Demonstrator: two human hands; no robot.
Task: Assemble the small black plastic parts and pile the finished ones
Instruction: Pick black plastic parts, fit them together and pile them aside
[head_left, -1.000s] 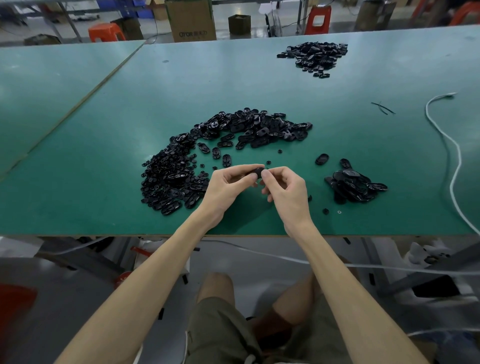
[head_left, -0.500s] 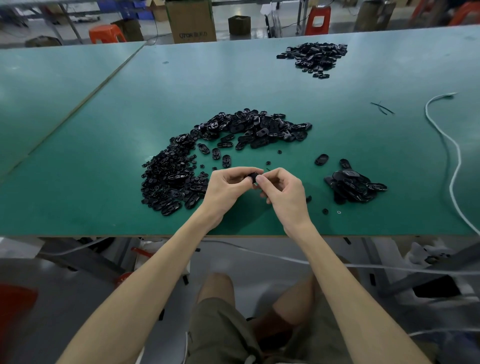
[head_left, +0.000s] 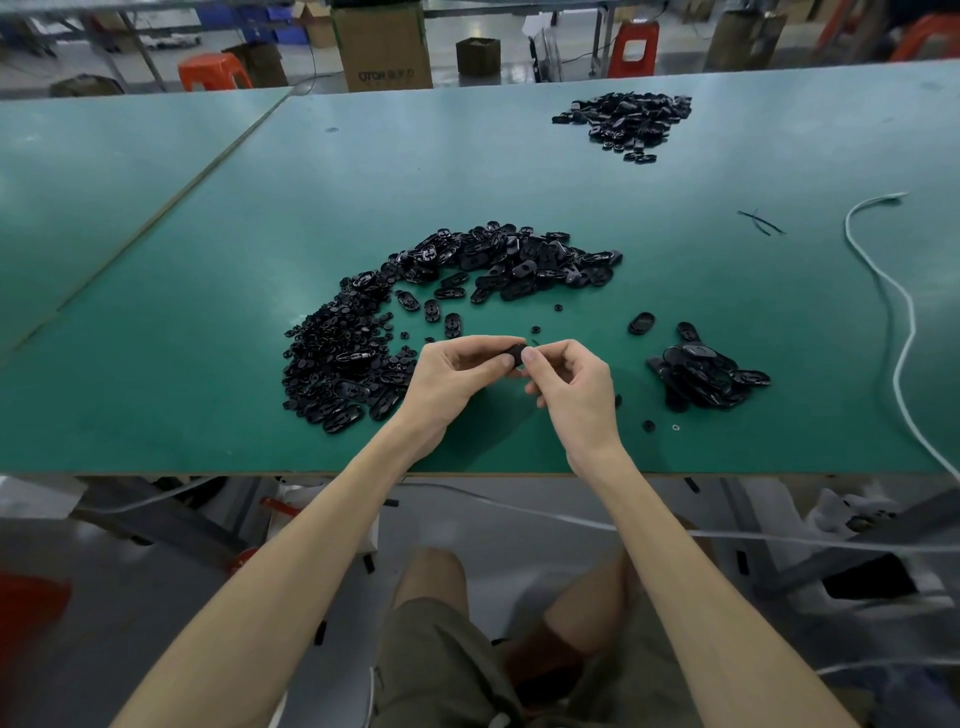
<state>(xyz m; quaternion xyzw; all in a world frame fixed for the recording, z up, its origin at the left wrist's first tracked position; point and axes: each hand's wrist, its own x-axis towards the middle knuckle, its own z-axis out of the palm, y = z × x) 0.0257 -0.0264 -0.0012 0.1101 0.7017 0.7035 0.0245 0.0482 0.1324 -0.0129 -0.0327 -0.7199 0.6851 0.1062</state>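
Step in hand: I judge this as the joining step. 1 small black part (head_left: 517, 354) is held between both hands, just above the tabletop (head_left: 208, 270), a little below the middle of the frame.
Left hand (head_left: 457, 374): its fingers (head_left: 483, 345) are curled and pinch the left end of the black part.
Right hand (head_left: 571, 387): the thumb and first finger pinch the right end of the same part, and the other fingers are curled loosely under the palm. Whether a 2nd, smaller piece sits between the fingertips, I cannot tell.
Loose supply: an arc-shaped heap (head_left: 467, 270) of black pieces lies in the middle of the frame, beside and beyond the left hand.
Finished pile: probably the small pile (head_left: 701, 374) in the middle right of the frame, near the right hand.
Next move: it seems to call for a firm squeeze until the pieces seat, then placing the part on the small pile, then taking new pieces from the heap.
Materials and shapes: the pieces are hard, glossy black plastic, mostly flat ovals with a recess, and also tiny round pieces. They look light and easy to scatter.
Tabletop: a matt green surface with a pale wooden edge.
Other things: a white cord (head_left: 893, 291) runs down the right side, and a far pile (head_left: 623, 117) of black parts lies in the upper right of the frame.
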